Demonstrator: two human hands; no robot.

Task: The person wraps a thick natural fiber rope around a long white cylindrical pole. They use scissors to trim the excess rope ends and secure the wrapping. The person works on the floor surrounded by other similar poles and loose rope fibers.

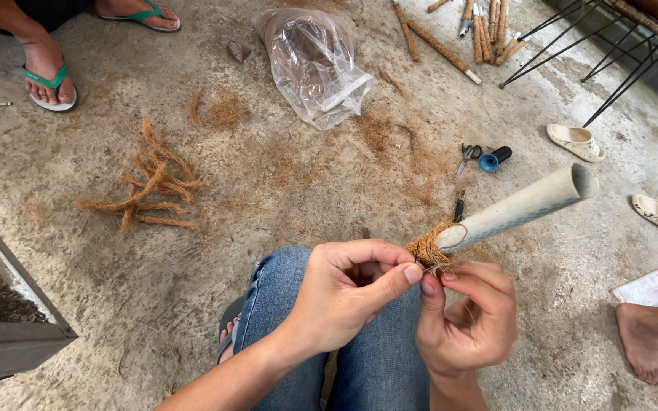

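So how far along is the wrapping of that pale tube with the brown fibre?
Barely begun. Only a tuft of coir fibre sits at the near end of the pale tube; the rest is bare. Both hands, left hand and right hand, pinch there. Finished wrapped sticks lie beyond; loose fibre bundles wait.

Even, soft daylight, bright enough overall, shadows faint and short under the hands and the pale tube (523, 207). Mild glare on the clear plastic bag (315, 65) at upper centre, no blown highlights elsewhere. Focus is sharp across the centre; wide-angle lens bends and stretches the frame corners, no motion blur.
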